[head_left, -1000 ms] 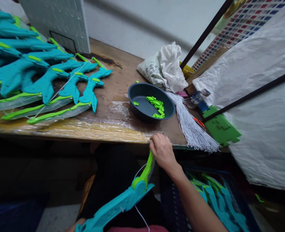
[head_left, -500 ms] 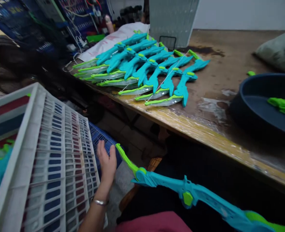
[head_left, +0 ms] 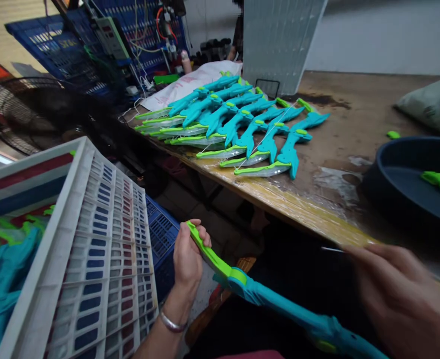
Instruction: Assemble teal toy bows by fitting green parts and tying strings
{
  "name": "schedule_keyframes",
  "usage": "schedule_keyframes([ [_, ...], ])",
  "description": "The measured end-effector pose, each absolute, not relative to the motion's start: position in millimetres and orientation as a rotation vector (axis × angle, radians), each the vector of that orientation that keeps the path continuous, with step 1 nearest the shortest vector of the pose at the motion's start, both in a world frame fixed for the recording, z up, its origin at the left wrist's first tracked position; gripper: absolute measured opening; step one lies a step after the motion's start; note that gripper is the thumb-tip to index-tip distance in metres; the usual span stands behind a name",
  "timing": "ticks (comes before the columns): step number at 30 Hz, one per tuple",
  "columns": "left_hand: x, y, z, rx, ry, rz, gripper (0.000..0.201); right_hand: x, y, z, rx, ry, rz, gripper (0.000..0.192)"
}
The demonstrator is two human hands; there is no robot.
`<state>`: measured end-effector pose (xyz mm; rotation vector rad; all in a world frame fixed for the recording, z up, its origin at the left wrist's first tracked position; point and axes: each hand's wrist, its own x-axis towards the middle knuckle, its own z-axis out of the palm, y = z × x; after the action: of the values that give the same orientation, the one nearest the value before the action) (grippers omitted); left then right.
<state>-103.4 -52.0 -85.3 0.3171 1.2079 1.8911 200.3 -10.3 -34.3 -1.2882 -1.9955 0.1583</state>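
A teal and green toy bow (head_left: 264,298) lies across my lap, below the table edge. My left hand (head_left: 188,260) grips its green limb tip at the lower middle. My right hand (head_left: 395,294) is blurred at the lower right, with its fingers pinched on a thin white string end (head_left: 332,249). A row of several finished teal bows (head_left: 238,124) lies on the wooden table (head_left: 354,114) beyond.
A white slatted crate (head_left: 92,249) with teal parts stands at my left, a blue crate (head_left: 160,229) behind it. A dark bowl (head_left: 402,189) with green pieces sits at the right. A fan (head_left: 21,114), a white bag and a grey panel stand farther back.
My left hand has closed on the bow's green tip. My right hand has come into view holding the string end. The view has tilted down slightly.
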Motion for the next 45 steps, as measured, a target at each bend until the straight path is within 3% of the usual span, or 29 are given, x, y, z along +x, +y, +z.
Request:
schedule_keyframes([
  [4, -90, -58, -54, 0.46, 0.99, 1.921, 0.044, 122, -3, -8, -0.948, -1.999, 0.389, 0.014],
  [11, -74, -82, -30, 0.552, 0.636, 1.897, 0.035, 47, -28, 24, -0.54, -2.11, 0.697, 0.022],
  [16, -70, -94, -27, 0.483, 0.524, 1.881, 0.034, 39, -45, 23, -0.534, -2.189, 0.629, 0.027],
  [27, -68, -98, -24, 0.486, 0.501, 1.87, 0.037, 32, -59, 15, -0.515, -2.227, 0.507, 0.019],
  [34, -71, -97, -19, 0.494, 0.531, 1.75, 0.055, 38, -52, 18, -0.502, -2.282, 0.323, 0.025],
  [39, -62, -104, -21, 0.583, 0.737, 1.666, 0.068, 45, -37, 11, -0.435, -2.294, -0.062, 0.022],
  [42, -61, -105, -29, 0.684, 0.955, 1.627, 0.049, 43, -31, 0, -0.462, -2.25, -0.069, 0.019],
  [45, -63, -103, -32, 0.83, 1.176, 1.627, 0.033, 43, -30, 1, -0.471, -2.166, 0.153, 0.019],
])
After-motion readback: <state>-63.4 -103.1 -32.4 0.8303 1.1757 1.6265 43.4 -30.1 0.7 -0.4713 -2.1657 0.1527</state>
